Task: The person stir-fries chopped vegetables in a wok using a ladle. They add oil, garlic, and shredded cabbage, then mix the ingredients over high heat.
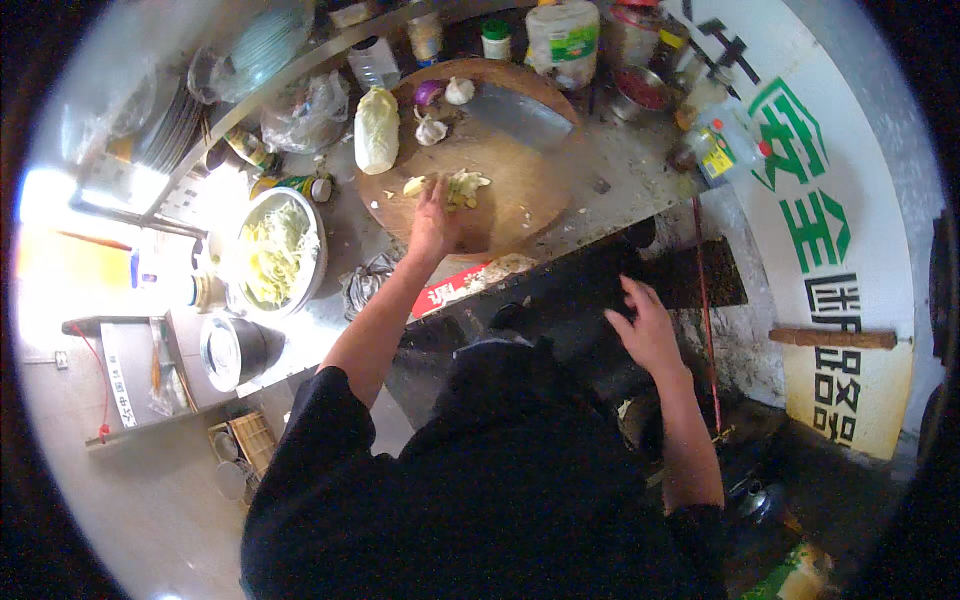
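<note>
My left hand (pixel 435 221) reaches over a round wooden chopping board (pixel 525 191), its fingertips among pale cut vegetable pieces (pixel 469 186). Whether the fingers grip any piece is hidden by the hand. A napa cabbage (pixel 376 135) lies on the left side of the board. Beside it are a garlic bulb (pixel 431 130), a second bulb (pixel 460 91) and a purple onion (pixel 428 92). A cleaver (pixel 521 114) rests flat at the board's far right. My right hand (pixel 646 330) hangs in the air off the counter's front edge, fingers apart, holding nothing.
Left of the board stands a white bowl (pixel 318 259) of shredded cabbage, near a lidded dark container (pixel 236 352). Behind are a green-capped jar (pixel 496 41), a large paper-wrapped roll (pixel 564 41) and a metal bowl (pixel 637 94). A plastic bottle (pixel 720 154) stands at right.
</note>
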{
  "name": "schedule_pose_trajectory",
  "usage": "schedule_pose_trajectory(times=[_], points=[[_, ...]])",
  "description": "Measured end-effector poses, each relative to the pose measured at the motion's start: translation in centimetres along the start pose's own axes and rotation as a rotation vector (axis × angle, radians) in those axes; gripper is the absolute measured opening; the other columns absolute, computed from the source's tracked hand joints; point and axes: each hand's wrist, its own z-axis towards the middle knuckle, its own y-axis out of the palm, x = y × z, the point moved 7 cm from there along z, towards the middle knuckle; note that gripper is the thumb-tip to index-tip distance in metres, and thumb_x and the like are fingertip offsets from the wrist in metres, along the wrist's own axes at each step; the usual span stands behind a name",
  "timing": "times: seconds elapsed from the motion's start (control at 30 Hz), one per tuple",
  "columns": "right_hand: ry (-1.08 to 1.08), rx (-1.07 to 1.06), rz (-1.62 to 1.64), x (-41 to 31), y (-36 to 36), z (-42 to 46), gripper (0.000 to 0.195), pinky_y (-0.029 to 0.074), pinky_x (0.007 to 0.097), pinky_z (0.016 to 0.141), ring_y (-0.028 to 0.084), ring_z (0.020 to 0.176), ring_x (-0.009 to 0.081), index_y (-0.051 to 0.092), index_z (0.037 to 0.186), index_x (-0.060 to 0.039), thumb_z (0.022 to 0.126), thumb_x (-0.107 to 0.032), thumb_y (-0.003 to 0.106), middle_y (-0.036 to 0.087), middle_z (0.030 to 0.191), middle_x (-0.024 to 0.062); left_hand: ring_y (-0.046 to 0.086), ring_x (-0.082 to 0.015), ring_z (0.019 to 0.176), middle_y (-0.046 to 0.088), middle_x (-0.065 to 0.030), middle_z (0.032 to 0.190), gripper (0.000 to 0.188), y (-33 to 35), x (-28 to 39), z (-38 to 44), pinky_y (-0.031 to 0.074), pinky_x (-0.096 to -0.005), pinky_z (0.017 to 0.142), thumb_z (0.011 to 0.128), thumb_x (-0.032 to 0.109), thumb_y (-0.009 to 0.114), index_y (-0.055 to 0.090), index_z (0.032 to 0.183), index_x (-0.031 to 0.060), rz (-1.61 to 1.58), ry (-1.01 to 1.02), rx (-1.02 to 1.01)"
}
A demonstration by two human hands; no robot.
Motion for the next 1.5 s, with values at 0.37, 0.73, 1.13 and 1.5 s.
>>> schedule_pose_trajectory(times=[0.37,0.73,1.13,1.5], points=[[-0.308,-0.419,-0.426,-15.6,13.1,21.6,0.078,0.042,0.0469,0.102,0.044,0.128,0.0384,0.029,0.146,-0.0130,0.082,-0.033,0.068,0.034,0.148,0.0167,0.056,-0.0405,0.114,0.055,-0.0247,0.126,0.047,-3.5,1.3,-0.6,0.046,-0.0401,0.096,0.085,0.009,0.060,0.050,0.130,-0.0003,-0.409,-0.170,-0.051],[-0.384,-0.586,-0.469,-16.9,18.8,25.6,0.062,0.046,0.0465,0.094,0.053,0.114,0.0403,0.050,0.126,-0.0128,0.075,-0.039,0.074,0.049,0.128,0.0198,0.060,-0.0281,0.104,0.062,-0.0184,0.110,0.033,4.1,-0.2,-13.9,0.048,-0.0384,0.097,0.100,0.019,0.040,0.053,0.114,-0.0080,-1.769,-1.278,-0.377],[-0.318,-0.558,-0.156,-14.2,19.0,26.4,0.016,0.050,0.0390,0.068,0.064,0.079,0.0256,0.059,0.097,-0.0066,0.083,-0.013,0.063,0.061,0.082,0.0125,0.058,-0.0328,0.110,0.059,-0.0226,0.116,0.035,5.3,1.5,-12.8,0.045,-0.0422,0.103,0.100,0.018,0.034,0.048,0.117,-0.0085,-1.923,-1.365,-0.552],[-0.218,-0.713,0.209,-18.4,13.6,20.9,0.014,0.050,0.0357,0.068,0.063,0.078,0.0227,0.060,0.093,-0.0028,0.083,-0.012,0.064,0.062,0.085,0.0111,0.056,-0.0352,0.115,0.057,-0.0238,0.119,0.044,2.8,5.6,-5.6,0.045,-0.0467,0.104,0.103,0.028,0.026,0.041,0.127,-0.0058,-2.223,-1.109,-0.417]])
